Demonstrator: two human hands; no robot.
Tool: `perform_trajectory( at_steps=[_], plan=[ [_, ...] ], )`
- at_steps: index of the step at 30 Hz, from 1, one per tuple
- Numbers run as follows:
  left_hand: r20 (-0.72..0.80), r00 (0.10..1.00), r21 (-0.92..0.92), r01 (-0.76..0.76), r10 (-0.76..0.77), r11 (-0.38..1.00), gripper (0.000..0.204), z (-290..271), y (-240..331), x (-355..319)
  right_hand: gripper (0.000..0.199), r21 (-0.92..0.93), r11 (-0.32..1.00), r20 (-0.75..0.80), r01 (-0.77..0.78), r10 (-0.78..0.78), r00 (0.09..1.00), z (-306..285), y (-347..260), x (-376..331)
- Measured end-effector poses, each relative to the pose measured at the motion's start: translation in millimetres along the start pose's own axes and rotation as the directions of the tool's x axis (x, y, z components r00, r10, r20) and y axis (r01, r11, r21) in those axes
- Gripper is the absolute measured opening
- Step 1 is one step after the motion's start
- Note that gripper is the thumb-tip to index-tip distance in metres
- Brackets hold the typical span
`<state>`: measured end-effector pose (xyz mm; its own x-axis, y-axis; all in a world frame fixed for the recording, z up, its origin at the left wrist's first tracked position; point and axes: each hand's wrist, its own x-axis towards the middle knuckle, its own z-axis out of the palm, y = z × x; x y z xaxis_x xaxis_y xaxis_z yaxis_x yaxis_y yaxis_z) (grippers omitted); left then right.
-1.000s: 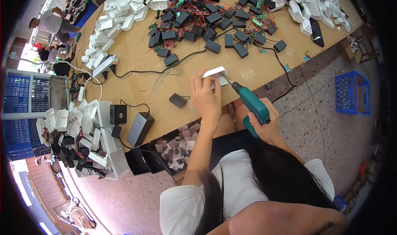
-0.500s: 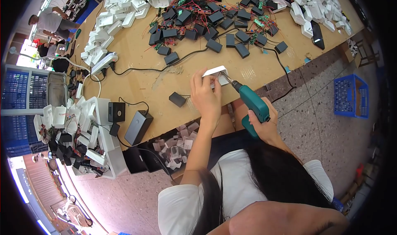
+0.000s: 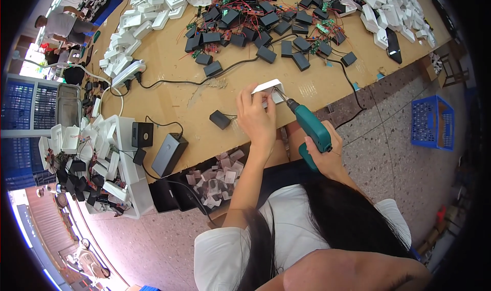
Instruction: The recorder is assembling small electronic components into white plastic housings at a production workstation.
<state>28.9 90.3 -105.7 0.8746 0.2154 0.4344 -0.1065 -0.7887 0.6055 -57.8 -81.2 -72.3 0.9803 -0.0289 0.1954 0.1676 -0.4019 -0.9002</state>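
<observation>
My left hand (image 3: 257,118) is closed on a white plastic casing (image 3: 268,87), held tilted at the table's near edge. In my right hand (image 3: 328,154) is a green cordless screwdriver (image 3: 311,125), gripped by its handle. Its bit points up and left into the casing's open side; the exact spot it touches is too small to make out. A black rectangular block (image 3: 219,119) with a short wire lies on the table left of my left hand.
Black blocks with red wires and green boards (image 3: 266,22) are heaped across the table (image 3: 169,101). White casings (image 3: 134,32) pile up at the far left and far right. A white bin (image 3: 134,173) of parts stands left. A blue crate (image 3: 432,122) sits on the floor, right. A black cable (image 3: 199,85) crosses the table.
Both hands, the casing and the screwdriver hold almost the same position. The whole view has shifted very slightly.
</observation>
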Motion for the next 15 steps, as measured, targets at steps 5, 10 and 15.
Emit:
perform_trajectory(
  at_steps=[5,10,15],
  plan=[
    [0.004,1.000,-0.013,0.016,-0.016,1.000,0.009,-3,-1,-2,0.015,-0.039,0.994,-0.024,0.105,-0.106,0.994,3,1,-3],
    [-0.006,1.000,-0.012,0.011,-0.011,1.000,0.009,-5,-3,-3,0.013,0.011,0.999,0.017,-0.041,0.041,0.999,4,2,-9],
    [-0.010,1.000,-0.017,0.014,-0.014,1.000,0.009,-6,-3,-3,0.012,-0.024,0.998,-0.017,0.054,-0.055,0.998,6,1,-8]
  ],
)
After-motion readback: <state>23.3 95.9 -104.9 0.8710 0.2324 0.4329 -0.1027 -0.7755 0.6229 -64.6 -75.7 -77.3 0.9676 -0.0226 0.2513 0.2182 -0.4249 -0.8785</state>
